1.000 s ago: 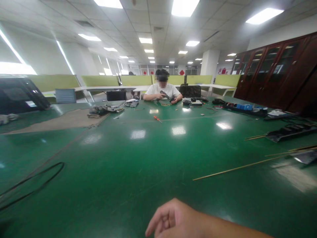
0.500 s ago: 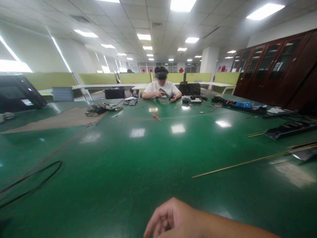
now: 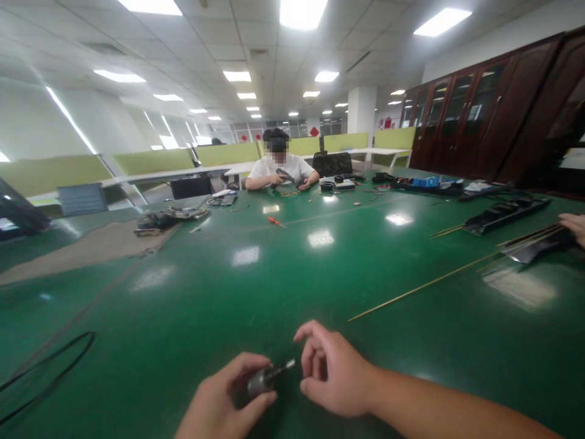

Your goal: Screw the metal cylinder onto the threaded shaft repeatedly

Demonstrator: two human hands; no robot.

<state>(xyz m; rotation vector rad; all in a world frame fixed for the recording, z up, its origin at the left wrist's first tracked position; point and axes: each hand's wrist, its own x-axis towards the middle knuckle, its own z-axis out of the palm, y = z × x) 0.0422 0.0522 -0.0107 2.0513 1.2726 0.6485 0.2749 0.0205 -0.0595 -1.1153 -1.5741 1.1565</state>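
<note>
My left hand (image 3: pixel 219 405) is closed round a small grey metal cylinder with a thin shaft, a small motor (image 3: pixel 264 378), held low over the green table (image 3: pixel 274 286). The shaft points right toward my right hand (image 3: pixel 331 369). My right hand hovers just beside the shaft tip with its fingers loosely curled and apart, holding nothing.
A thin brass rod (image 3: pixel 425 283) lies to the right, with black parts (image 3: pixel 503 213) and another person's hand (image 3: pixel 574 227) at the right edge. A black cable (image 3: pixel 50 366) loops at left. A seated person (image 3: pixel 278 167) works at the far end, near an orange screwdriver (image 3: pixel 275 221).
The view has tilted down and turned left. My left hand has come into view holding the small motor. My right hand has risen and moved toward the motor's shaft.
</note>
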